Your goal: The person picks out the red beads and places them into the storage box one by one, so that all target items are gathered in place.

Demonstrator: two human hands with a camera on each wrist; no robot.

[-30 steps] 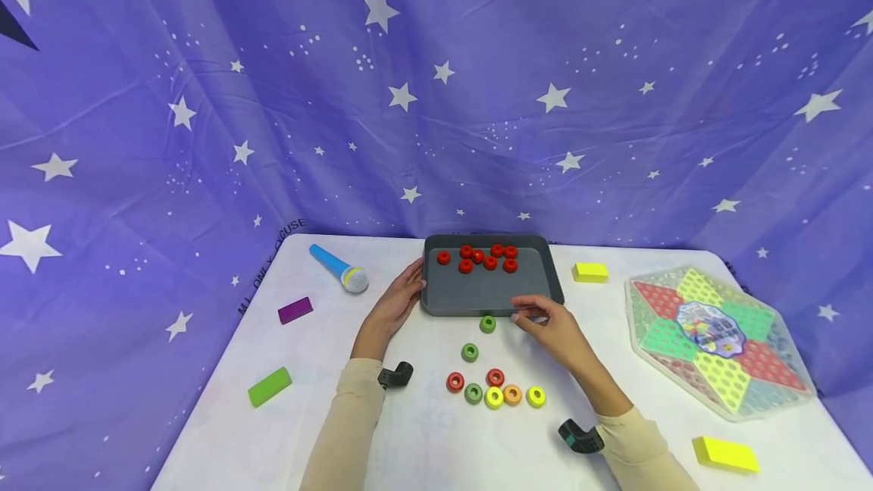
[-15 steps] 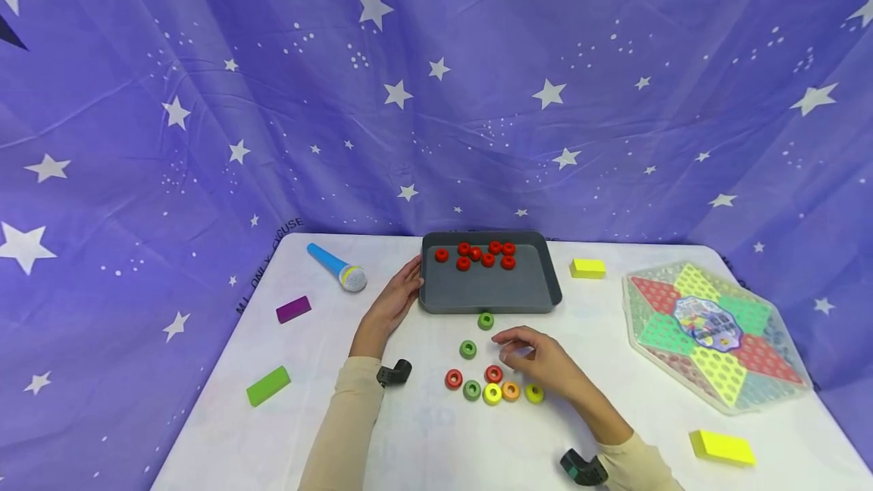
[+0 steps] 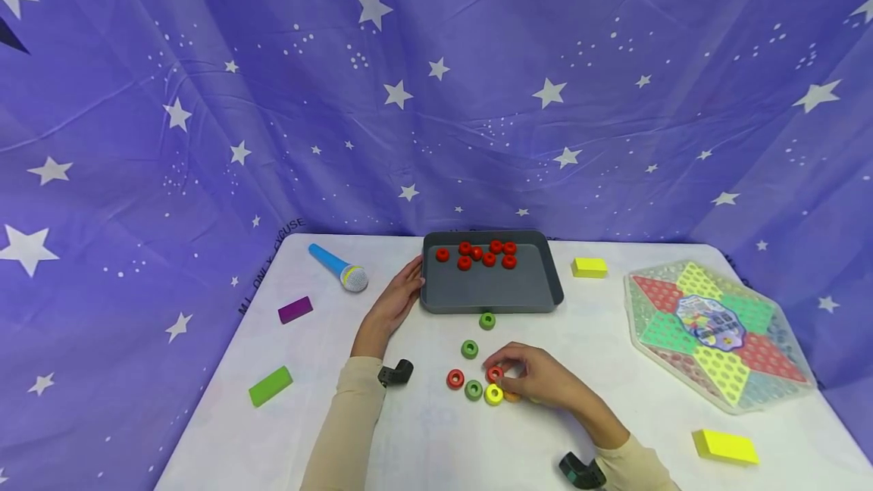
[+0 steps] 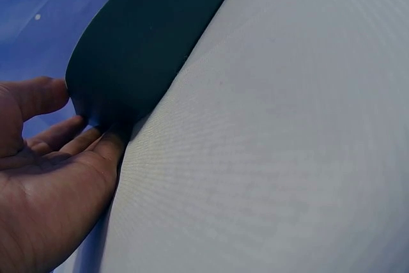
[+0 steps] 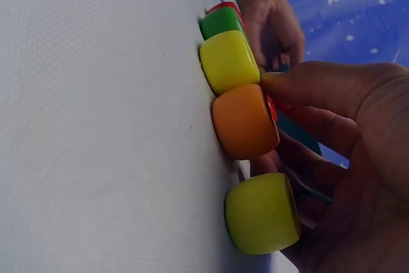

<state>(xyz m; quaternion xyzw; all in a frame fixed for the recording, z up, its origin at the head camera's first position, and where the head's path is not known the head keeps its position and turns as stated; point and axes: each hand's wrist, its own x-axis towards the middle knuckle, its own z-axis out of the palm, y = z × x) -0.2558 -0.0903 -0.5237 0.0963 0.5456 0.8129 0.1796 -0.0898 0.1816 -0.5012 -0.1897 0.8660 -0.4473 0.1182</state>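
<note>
A dark grey tray lies at the back middle of the table, with several red beads inside. My left hand rests against the tray's left side; its thumb and fingers touch the outer wall. At the loose row of beads, my right hand pinches a red bead between thumb and fingertips. Beside it sit a yellow bead and an orange bead, partly covered by the hand in the head view. Another yellow bead lies under my palm.
Green beads and another red bead lie around. A toy microphone, a purple block and a green block are left. Yellow blocks and a hexagonal game board are right.
My right hand has drawn back from the tray's front edge, come down to the bead row and closed its fingertips around a red bead. My left hand has stayed at the tray.
</note>
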